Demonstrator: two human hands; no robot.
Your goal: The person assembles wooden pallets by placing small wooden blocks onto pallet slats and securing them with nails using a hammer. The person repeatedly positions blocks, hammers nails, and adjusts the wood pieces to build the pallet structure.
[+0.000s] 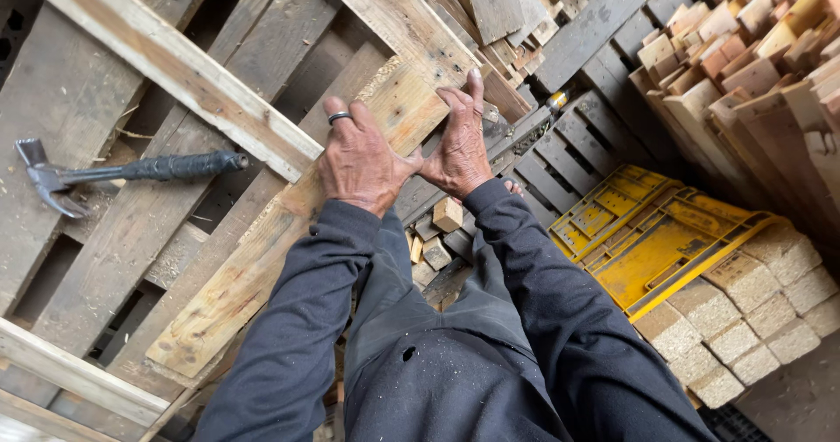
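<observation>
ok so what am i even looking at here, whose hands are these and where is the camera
The single picture comes from a camera worn on a person's head, looking down at their own two bare hands and dark sleeves. No machine is involved. Both hands press flat on a pale, rough wooden plank lying slanted over weathered grey wooden pallets: the left hand, wearing a ring, and the right hand beside it, thumbs close together. Neither grips anything. A dark steel claw hammer lies on the pallets to the left. To the right sit a yellow plastic pallet, pressed-wood blocks and stacked timber offcuts.

A claw hammer (114, 173) lies on pallet slats (61, 101), with yellow plastic trays (652, 236) and what look like pressed-wood blocks (744, 306) nearby.
</observation>
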